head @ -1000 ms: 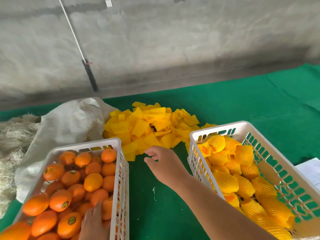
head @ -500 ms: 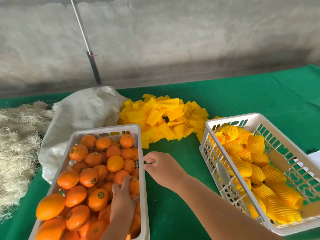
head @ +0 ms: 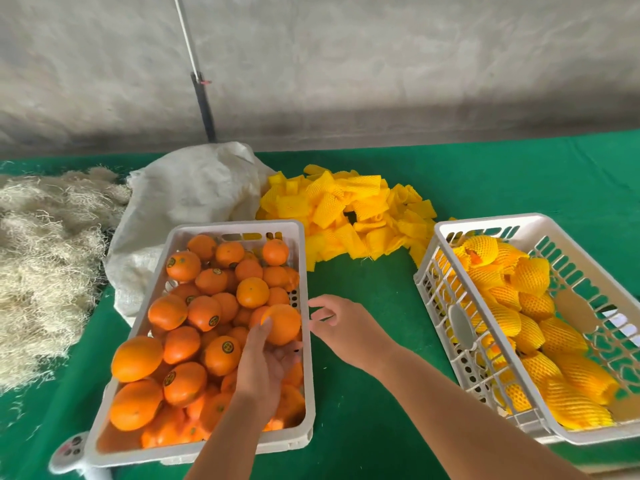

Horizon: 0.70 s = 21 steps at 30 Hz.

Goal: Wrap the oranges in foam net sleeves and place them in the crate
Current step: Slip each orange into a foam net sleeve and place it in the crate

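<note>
Head view | left hand [head: 263, 368] grips orange [head: 282, 323] over the left crate [head: 239, 226], its underside hidden | right hand [head: 341, 323] empty, fingers loosely curled | orange lifted since earlier frame

The left hand [head: 263, 368], forearm reaching in from the near edge, curls its fingers around an orange [head: 282, 323], while the right hand [head: 341, 327] hovers just right of it, fingers loosely curled, holding nothing.
</note>
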Available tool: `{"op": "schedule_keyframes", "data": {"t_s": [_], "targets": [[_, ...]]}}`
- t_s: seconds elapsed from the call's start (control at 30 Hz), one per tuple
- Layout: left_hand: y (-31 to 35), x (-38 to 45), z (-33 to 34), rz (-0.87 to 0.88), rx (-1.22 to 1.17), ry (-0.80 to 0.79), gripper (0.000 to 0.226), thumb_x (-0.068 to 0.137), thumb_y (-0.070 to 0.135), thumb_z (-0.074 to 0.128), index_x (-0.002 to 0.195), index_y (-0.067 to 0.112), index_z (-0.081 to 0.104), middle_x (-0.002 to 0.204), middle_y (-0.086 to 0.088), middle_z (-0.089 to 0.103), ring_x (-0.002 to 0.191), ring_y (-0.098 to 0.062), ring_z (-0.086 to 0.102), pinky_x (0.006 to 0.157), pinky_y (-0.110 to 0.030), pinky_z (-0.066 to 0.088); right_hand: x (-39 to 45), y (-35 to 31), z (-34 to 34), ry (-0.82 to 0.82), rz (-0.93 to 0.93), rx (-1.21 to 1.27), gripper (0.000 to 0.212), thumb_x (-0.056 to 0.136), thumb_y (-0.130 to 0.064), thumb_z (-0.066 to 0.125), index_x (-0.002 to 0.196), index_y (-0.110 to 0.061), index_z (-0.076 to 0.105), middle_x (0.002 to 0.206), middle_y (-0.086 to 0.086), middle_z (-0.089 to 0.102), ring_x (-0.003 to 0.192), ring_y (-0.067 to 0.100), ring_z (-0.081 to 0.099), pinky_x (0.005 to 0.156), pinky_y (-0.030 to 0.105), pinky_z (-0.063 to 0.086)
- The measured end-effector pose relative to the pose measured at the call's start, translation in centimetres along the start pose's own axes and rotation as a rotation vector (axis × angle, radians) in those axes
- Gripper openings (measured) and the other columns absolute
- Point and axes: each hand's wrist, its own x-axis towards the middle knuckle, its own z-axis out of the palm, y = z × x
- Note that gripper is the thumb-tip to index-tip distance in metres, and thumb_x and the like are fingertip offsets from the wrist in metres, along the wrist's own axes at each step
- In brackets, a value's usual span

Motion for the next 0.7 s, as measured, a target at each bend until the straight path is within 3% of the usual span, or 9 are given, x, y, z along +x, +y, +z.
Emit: {"op": "schedule_keyframes", "data": {"t_s": [0.1,0.17,0.33,0.47,0.63,0.7], "targets": [[0.4,-1.7,0.6,-0.025,-0.075,-0.117,0.054,0.096,0.05,0.065,0.138,0.016,0.065,0.124,-0.022,0.073,0.094,-0.032,0.069,0.078,-0.041,0.059,-0.7,0.2,0.7,-0.008,-0.003,0.1,0.048,0.097,-0.058,0.061,0.142,-0.041,0.057,0.123,-0.02,0.07,0.102,-0.006,0.068,0.085,0.016,0.051],[0.4,-2.6,1.1,0.062,0.027,-0.147,0.046,0.095,0.045,0.073,0.135,0.024,0.065,0.122,-0.017,0.073,0.098,-0.032,0.072,0.076,-0.039,0.06,-1.1,0.6,1.0,0.009,-0.002,0.17,0.045,0.096,-0.058,0.063,0.137,-0.042,0.06,0.12,-0.018,0.071,0.099,-0.005,0.071,0.087,0.02,0.054],[-0.2,-3.2,2.4,0.448,0.592,-0.107,0.055,0.088,0.036,0.086,0.129,0.053,0.054,0.119,0.025,0.065,0.105,-0.011,0.073,0.077,-0.029,0.064,-1.7,2.3,0.5,-0.005,0.091,0.42,0.036,0.099,-0.027,0.071,0.132,-0.039,0.063,0.12,-0.014,0.074,0.101,0.006,0.075,0.09,0.035,0.062],[-1.1,-2.5,3.4,0.654,0.882,-0.081,0.071,0.085,0.029,0.09,0.126,0.066,0.046,0.123,0.036,0.055,0.101,0.004,0.068,0.071,-0.011,0.056,-1.7,3.2,-0.6,-0.008,0.164,0.511,0.046,0.097,-0.005,0.062,0.136,-0.029,0.064,0.119,-0.008,0.075,0.106,0.013,0.074,0.092,0.036,0.062],[-1.7,-1.6,5.0,0.696,1.066,-0.064,0.072,0.087,0.045,0.083,0.132,0.075,0.034,0.13,0.047,0.042,0.094,0.006,0.065,0.066,-0.006,0.051,-0.5,4.4,-1.8,0.014,0.222,0.538,0.044,0.097,-0.005,0.056,0.134,-0.026,0.065,0.116,-0.003,0.078,0.106,0.014,0.075,0.093,0.039,0.061],[-1.7,-1.3,5.3,0.721,1.153,-0.035,0.067,0.087,0.059,0.074,0.139,0.068,0.033,0.128,0.042,0.043,0.088,-0.001,0.065,0.061,-0.009,0.05,0.6,5.4,-2.3,0.024,0.254,0.531,0.041,0.1,-0.005,0.051,0.135,-0.023,0.064,0.12,-0.002,0.076,0.102,0.013,0.076,0.09,0.037,0.06]]}}
